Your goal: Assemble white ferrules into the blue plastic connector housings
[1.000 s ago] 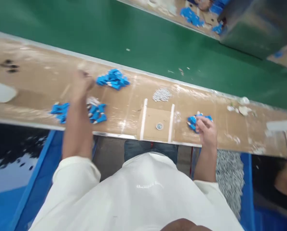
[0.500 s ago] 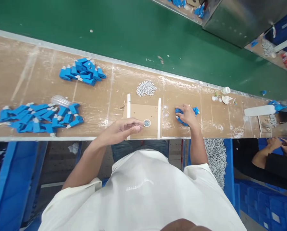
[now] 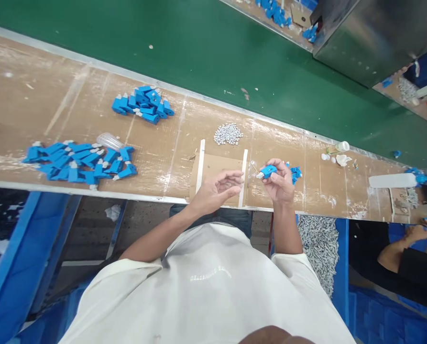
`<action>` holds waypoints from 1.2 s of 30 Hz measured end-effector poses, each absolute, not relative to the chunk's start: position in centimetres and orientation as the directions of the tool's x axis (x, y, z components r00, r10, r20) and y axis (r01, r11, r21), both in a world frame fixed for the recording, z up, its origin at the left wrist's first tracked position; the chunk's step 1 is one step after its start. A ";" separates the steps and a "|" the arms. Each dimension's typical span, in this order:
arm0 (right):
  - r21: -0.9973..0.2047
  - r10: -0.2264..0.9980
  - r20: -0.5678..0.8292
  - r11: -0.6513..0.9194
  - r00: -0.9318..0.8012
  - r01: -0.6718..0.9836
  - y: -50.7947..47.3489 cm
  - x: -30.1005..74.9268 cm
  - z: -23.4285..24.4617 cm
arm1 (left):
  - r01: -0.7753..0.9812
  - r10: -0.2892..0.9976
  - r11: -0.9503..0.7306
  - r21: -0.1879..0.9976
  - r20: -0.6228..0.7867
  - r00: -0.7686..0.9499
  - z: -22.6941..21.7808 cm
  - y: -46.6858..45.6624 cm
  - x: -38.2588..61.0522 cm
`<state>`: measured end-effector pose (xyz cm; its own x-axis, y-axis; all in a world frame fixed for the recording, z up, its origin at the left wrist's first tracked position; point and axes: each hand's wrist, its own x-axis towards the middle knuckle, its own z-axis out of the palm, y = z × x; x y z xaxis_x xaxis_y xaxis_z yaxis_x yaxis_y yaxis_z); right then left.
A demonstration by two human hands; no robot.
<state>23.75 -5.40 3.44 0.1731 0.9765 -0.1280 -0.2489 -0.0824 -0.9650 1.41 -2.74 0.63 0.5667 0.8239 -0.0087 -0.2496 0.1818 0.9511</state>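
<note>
In my right hand [image 3: 279, 184] is a small blue plastic part [image 3: 268, 171] with a white tip, gripped between thumb and fingers and pointing left. Behind that hand lie several more such blue parts [image 3: 295, 174]. My left hand [image 3: 218, 190] hovers over the cardboard mat [image 3: 213, 165], its fingers stretched out and its thumb apart, with nothing visible in it. The small round dish on the mat is hidden now, probably under that hand. Beyond the mat sits a pile of small grey-white pieces [image 3: 228, 134].
To the left are two heaps of blue parts, a near heap [image 3: 80, 162] and a far heap [image 3: 143, 104], with a clear plastic cup [image 3: 109, 141]. At right stand a small jar [image 3: 338, 147] and a white bottle [image 3: 392, 180]. A bin of grey pieces [image 3: 319, 248] is below. A co-worker's hands [image 3: 419, 234] show far right.
My right hand has lifted a blue part from the small pile and turned it toward the left. My left hand has moved right across the mat, and the view has shifted slightly.
</note>
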 end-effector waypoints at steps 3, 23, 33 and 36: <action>-0.927 0.981 -0.145 -0.089 0.129 -0.364 -6.0 20.6 3.8 | -0.366 0.870 -0.010 0.930 0.189 0.455 0.1 -2.9 2.7; -0.898 0.949 -0.133 -0.237 0.285 0.370 -4.6 19.2 -2.7 | -0.589 0.951 0.296 0.753 -0.291 0.105 -2.8 -1.5 -2.7; -0.871 0.974 -0.089 -0.177 0.208 0.458 -4.4 18.1 -3.9 | -0.584 0.904 0.416 0.696 -0.386 0.184 -4.3 -2.2 -2.7; -0.857 0.974 -0.074 -0.171 0.213 0.485 -4.3 18.1 -3.7 | -0.570 0.895 0.438 0.695 -0.400 0.199 -4.4 -2.3 -2.6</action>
<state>18.10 -4.33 -3.74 0.2127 0.9743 -0.0741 0.4854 -0.1712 -0.8574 -2.64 -2.29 -4.36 0.1994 0.8946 -0.3999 -0.5702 0.4378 0.6951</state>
